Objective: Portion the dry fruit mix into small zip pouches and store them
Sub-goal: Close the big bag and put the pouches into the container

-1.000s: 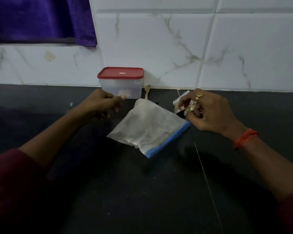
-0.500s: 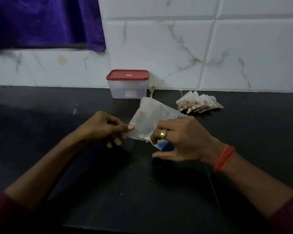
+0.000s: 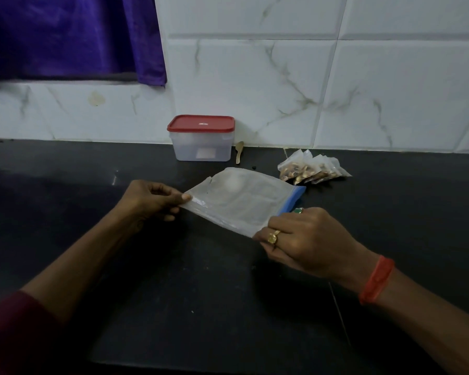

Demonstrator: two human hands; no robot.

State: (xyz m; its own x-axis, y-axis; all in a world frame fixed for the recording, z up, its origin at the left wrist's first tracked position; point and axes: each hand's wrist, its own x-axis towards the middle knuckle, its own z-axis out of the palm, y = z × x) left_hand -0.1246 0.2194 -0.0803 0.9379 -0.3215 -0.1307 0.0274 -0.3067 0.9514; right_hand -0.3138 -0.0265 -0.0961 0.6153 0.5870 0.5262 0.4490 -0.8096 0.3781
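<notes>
A large clear zip bag (image 3: 238, 201) with a blue zip strip lies flat on the black counter (image 3: 201, 307). My left hand (image 3: 149, 203) pinches its left corner between thumb and fingers. My right hand (image 3: 306, 240) grips the near right corner, next to the blue strip. The bag looks nearly empty. Several small filled pouches of dry fruit mix (image 3: 310, 169) lie fanned in a pile behind the bag, to the right. A clear container with a red lid (image 3: 202, 138) stands shut against the wall.
A small wooden spoon (image 3: 238, 151) leans by the container's right side. White marble-look tiles (image 3: 336, 90) back the counter. A purple curtain (image 3: 65, 36) hangs at upper left. The counter's front edge runs along the bottom of the view.
My right hand left the small pouches in a pile at the back right and came to the large bag. Both hands now hold the bag stretched out by its corners.
</notes>
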